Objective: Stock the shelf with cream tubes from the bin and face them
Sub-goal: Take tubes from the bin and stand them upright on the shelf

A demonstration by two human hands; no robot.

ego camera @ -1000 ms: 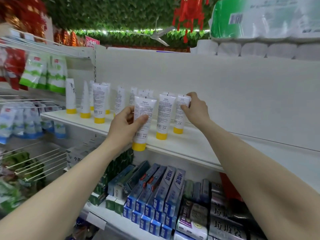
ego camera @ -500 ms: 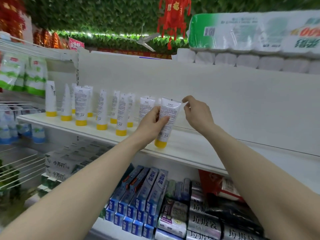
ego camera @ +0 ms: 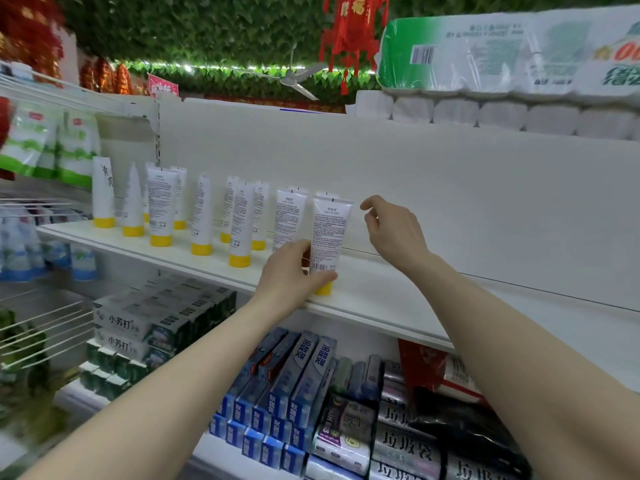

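- The left hand (ego camera: pixel 294 271) grips the lower part of a white cream tube (ego camera: pixel 329 237), its fingers curled behind the tube and its thumb lying across the front just above the yellow cap (ego camera: pixel 323 288).
- That tube stands upright, cap down, near the front edge of the white shelf (ego camera: pixel 381 289), with its printed back label facing the camera.
- The right hand (ego camera: pixel 394 230) hovers just to the right of the tube's top, apart from it; its fingers are loosely curled and hold nothing.
- To the left, a row of matching tubes (ego camera: pixel 240 225) stands cap down along the shelf, some nearer the back panel and some nearer the front edge, turned at differing angles.
- Another tube (ego camera: pixel 290 220) stands just behind and to the left of the gripped one.
- Below the shelf, blue toothpaste boxes (ego camera: pixel 298 379) lean in a row.
- Packs of tissue rolls (ego camera: pixel 502 57) sit on top of the unit.
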